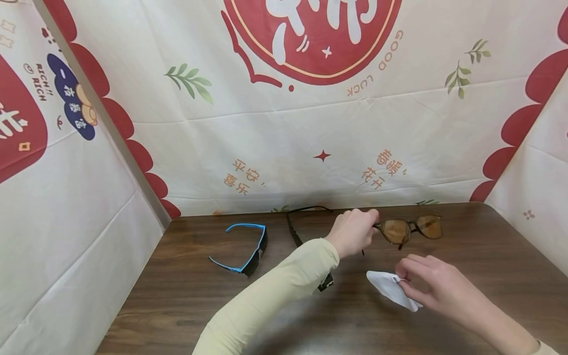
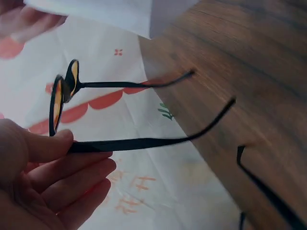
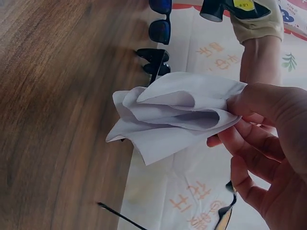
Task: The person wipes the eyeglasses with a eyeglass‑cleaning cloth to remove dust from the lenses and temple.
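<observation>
My left hand [image 1: 353, 230] pinches a pair of dark-framed eyeglasses with amber lenses [image 1: 396, 230] above the back of the table. In the left wrist view, thumb and fingers grip one temple arm [image 2: 129, 145] near its hinge; both arms are unfolded. Lower and to the right, my right hand [image 1: 437, 283] pinches a white cleaning cloth [image 1: 390, 290] at one edge. The cloth [image 3: 168, 112] hangs in loose folds in the right wrist view, apart from the lenses.
Blue-framed sunglasses [image 1: 253, 261] lie unfolded on the left of the brown wooden table [image 1: 151, 296]. Black glasses [image 1: 291, 228] rest behind my left forearm, which partly hides them. A printed white fabric backdrop [image 1: 284, 138] stands along the table's back edge.
</observation>
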### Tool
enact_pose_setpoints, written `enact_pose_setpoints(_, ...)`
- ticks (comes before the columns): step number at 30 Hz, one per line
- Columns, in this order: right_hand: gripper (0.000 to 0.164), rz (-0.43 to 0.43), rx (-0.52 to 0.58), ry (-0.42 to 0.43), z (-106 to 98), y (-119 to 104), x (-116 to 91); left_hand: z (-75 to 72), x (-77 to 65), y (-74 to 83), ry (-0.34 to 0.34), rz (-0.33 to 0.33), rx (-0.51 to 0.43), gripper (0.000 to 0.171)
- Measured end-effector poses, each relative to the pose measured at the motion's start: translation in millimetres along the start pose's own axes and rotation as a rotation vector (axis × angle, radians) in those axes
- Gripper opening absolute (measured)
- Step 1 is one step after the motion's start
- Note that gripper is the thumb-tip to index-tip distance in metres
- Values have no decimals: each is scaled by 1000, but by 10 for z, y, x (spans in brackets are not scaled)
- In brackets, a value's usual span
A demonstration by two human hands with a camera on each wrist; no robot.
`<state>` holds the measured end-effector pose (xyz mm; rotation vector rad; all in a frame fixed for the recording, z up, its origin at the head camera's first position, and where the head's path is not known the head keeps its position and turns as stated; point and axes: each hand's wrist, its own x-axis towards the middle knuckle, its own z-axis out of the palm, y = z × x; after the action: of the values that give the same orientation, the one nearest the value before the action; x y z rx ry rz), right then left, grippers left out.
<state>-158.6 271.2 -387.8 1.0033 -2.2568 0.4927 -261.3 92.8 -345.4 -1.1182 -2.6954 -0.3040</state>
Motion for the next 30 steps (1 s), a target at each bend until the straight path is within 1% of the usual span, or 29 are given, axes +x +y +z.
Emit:
enact_pose_setpoints(2, 36, -1, 7, -1, 9, 0, -8, 6, -11, 74, -31, 40, 78, 9)
enact_pose_setpoints(4, 35, -6, 11, 3, 22, 0, -18, 27, -19, 137, -69, 66, 124, 10)
enact_pose_setpoints(6, 35, -11, 17, 6, 45, 2, -30, 67, -17, 184, -102, 79, 144, 12)
enact_pose_setpoints(8, 34, -15, 23, 8, 75, 3, -49, 133, -12, 211, -134, 86, 144, 14)
enact_pose_setpoints(12, 33, -15, 45, 5, 141, -1, -102, 325, -26, 215, -172, 108, 155, 16)
enact_pose_setpoints(14, 33, -12, 49, 3, 171, -3, -133, 432, -43, 200, -174, 117, 169, 15)
enact_pose_setpoints(17, 33, -9, 51, -3, 209, -5, -176, 579, -61, 166, -152, 127, 199, 11)
enact_pose_setpoints(21, 32, -4, 43, -7, 245, 0, -214, 727, -56, 119, -126, 136, 255, 9)
enact_pose_setpoints(24, 22, 2, 55, -17, 256, 14, -233, 803, -49, 93, -121, 149, 330, 13)
enact_pose_setpoints(26, 21, 4, 60, -24, 265, 21, -239, 841, -48, 79, -124, 152, 374, 16)
enact_pose_setpoints(28, 21, 6, 64, -28, 278, 28, -243, 861, -55, 70, -130, 151, 399, 19)
enact_pose_setpoints(30, 25, 7, 60, -25, 299, 34, -241, 866, -56, 60, -147, 141, 396, 23)
